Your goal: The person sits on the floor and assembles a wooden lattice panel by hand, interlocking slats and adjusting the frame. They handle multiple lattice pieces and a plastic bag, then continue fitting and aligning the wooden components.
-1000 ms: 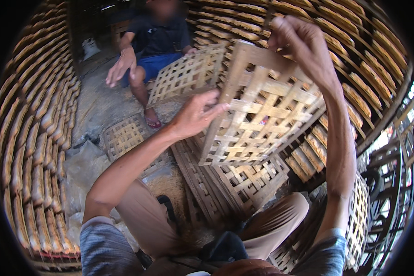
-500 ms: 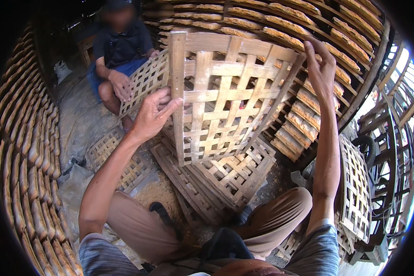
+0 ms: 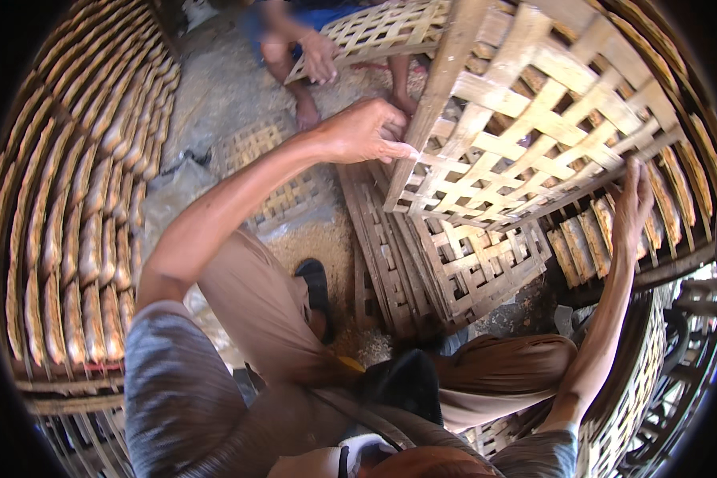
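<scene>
A woven bamboo tray [image 3: 508, 151] with a wooden frame stands tilted up in front of me. My left hand [image 3: 362, 134] is closed on its left edge, thumb in front and fingers partly behind the frame. At its lower right edge my right hand [image 3: 632, 203] holds the frame, fingers against the wood. Beneath the raised tray lies a stack of similar trays [image 3: 486, 299], between my knees and slightly right.
A co-worker's hand [image 3: 319, 57] rests on another woven tray [image 3: 382, 30] at the far side. One more tray [image 3: 271, 171] lies on the floor, near sawdust-like crumbs. Racks of pale slabs [image 3: 95, 263] line the left; more slabs [image 3: 577, 251] stand right.
The tray has tilted, its lower edge now rising to the right. My right hand has moved down from its upper corner to the lower right edge. The view has shifted downward.
</scene>
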`<act>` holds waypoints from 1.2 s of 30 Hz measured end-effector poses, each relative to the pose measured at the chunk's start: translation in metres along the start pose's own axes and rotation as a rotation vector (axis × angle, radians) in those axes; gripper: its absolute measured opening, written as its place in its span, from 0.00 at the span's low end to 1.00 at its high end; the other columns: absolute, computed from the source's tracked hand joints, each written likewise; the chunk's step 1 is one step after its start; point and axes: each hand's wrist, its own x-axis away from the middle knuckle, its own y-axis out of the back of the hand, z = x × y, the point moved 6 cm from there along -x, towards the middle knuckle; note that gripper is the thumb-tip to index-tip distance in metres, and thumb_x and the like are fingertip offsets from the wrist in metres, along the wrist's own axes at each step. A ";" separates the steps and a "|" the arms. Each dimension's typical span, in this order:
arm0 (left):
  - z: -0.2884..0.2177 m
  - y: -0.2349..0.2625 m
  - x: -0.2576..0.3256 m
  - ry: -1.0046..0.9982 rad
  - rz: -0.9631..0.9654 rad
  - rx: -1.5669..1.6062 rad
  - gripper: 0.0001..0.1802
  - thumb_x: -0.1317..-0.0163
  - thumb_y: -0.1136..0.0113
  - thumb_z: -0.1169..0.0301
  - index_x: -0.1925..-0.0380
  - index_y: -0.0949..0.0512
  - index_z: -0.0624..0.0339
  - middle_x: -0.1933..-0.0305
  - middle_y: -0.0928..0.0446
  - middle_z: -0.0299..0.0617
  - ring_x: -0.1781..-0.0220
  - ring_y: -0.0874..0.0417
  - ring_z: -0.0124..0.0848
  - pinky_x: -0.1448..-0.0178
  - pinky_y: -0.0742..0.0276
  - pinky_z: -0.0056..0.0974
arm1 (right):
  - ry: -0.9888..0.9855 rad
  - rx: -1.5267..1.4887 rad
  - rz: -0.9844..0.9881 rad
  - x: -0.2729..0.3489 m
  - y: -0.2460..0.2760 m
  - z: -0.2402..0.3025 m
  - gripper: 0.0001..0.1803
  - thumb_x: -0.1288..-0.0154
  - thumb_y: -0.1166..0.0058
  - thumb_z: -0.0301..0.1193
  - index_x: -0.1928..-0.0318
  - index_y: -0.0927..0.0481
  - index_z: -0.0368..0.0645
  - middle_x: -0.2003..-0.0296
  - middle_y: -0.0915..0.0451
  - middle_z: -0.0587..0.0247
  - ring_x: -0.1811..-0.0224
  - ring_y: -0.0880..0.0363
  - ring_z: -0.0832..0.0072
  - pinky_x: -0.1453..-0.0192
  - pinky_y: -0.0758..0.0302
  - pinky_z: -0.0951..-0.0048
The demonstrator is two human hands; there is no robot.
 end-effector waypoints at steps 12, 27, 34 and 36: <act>-0.042 0.028 -0.018 -0.345 -0.195 0.179 0.22 0.34 0.26 0.64 0.46 0.16 0.69 0.54 0.12 0.50 0.58 0.11 0.31 0.55 0.16 0.37 | -0.144 -0.157 -0.054 -0.005 0.011 -0.037 0.32 0.21 0.43 0.53 0.34 0.22 0.38 0.44 0.17 0.58 0.42 0.19 0.69 0.35 0.21 0.55; 0.065 -0.057 -0.026 -0.014 -0.132 0.071 0.27 0.40 0.21 0.63 0.46 0.15 0.68 0.48 0.12 0.56 0.49 0.10 0.40 0.36 0.16 0.46 | -0.146 -0.133 0.079 0.003 -0.015 -0.055 0.24 0.20 0.44 0.54 0.48 0.16 0.44 0.59 0.19 0.71 0.53 0.19 0.79 0.40 0.20 0.56; 0.043 -0.047 -0.036 0.024 -0.123 -0.154 0.24 0.41 0.22 0.62 0.52 0.17 0.68 0.58 0.14 0.53 0.54 0.11 0.39 0.43 0.14 0.44 | -0.131 -0.093 0.077 0.011 -0.017 -0.045 0.25 0.19 0.47 0.54 0.49 0.16 0.43 0.59 0.20 0.70 0.52 0.19 0.78 0.37 0.20 0.54; 0.047 -0.048 -0.039 -0.019 -0.073 -0.134 0.22 0.42 0.22 0.63 0.54 0.17 0.67 0.59 0.14 0.51 0.54 0.11 0.39 0.43 0.14 0.45 | -0.130 -0.071 0.071 0.013 -0.020 -0.041 0.26 0.19 0.47 0.54 0.49 0.17 0.43 0.59 0.20 0.70 0.51 0.19 0.77 0.36 0.20 0.54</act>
